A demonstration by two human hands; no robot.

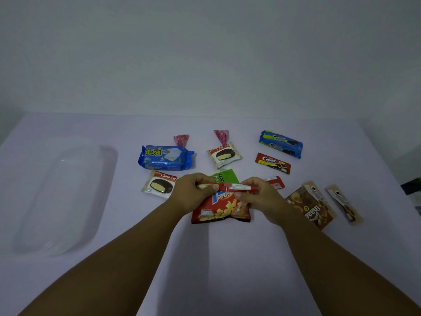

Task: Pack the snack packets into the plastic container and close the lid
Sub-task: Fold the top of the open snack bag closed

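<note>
Presently, as I see it from the head camera, itemised:

- My left hand (192,192) and right hand (258,197): both fingers pinched on the top seam of the red potato-snack packet (219,209), one at each end, the packet hanging toward me at the middle of the surface (227,258).
- Clear plastic container (63,197): far left on the surface, well apart from the packets; I cannot tell whether a lid is on it.
- Green packet (224,176): just behind my hands, partly hidden.
- Two Choco Pie packets: one (159,184) beside my left hand, one (224,155) farther back.
- Blue wafer pack (165,158): behind the nearer Choco Pie.
- Two pink cone-shaped sweets (181,139) (221,135): back row.
- Blue cookie pack (281,144) and red cookie packet (272,163): back right.
- Small red-and-white packet (275,181): just behind my right hand.
- Brown snack bag (312,207) and tan stick packet (344,204): right side, near each other.
</note>
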